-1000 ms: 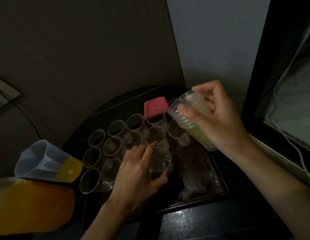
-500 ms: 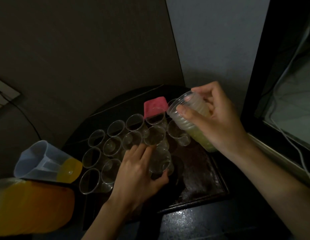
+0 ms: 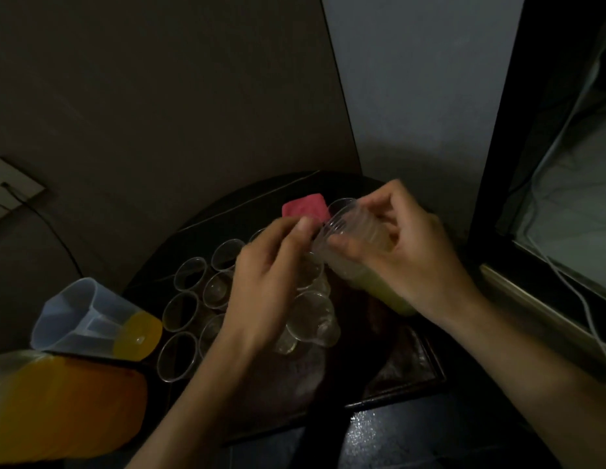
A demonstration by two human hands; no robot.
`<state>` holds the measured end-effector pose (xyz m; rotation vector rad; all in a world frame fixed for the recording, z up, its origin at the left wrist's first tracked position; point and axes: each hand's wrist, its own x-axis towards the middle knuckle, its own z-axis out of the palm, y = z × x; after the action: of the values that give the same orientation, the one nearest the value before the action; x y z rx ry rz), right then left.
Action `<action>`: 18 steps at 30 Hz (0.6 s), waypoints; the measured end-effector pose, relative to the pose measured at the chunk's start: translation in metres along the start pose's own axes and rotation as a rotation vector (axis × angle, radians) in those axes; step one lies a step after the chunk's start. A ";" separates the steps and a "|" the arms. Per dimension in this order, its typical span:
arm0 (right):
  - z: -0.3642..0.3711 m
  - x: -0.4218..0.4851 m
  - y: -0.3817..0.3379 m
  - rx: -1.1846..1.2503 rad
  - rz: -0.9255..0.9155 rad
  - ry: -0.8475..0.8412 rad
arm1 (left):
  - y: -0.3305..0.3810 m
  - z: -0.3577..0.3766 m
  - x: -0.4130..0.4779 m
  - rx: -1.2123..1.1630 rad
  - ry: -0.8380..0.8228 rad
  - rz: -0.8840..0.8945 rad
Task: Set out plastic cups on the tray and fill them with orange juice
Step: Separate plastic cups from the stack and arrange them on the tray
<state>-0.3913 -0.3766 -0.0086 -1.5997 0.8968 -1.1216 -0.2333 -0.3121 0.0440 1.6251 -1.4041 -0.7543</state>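
From the head view, the right hand (image 3: 413,262) grips a tilted stack of cups (image 3: 359,231) above the tray (image 3: 413,367). The left hand (image 3: 268,282) pinches the stack's rim with curled fingers. Rows of empty cups (image 3: 190,274) stand on the tray, with a juice jug (image 3: 92,319) left of them.

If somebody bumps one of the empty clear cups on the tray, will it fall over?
Probably: the empty cups look thin and see-through, so likely light and easy to tip. They stand packed together on the tray, so one might knock its neighbours.
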 end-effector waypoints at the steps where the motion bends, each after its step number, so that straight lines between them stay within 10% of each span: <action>1: 0.001 -0.002 0.000 -0.029 -0.012 -0.013 | 0.007 0.001 0.004 0.006 -0.050 -0.056; 18: -0.034 0.001 0.005 -0.253 0.025 -0.026 | 0.027 -0.034 0.023 -0.022 0.045 -0.216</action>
<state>-0.4230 -0.3887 -0.0090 -1.7977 1.0726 -0.9973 -0.2125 -0.3281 0.0854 1.7841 -1.1971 -0.8477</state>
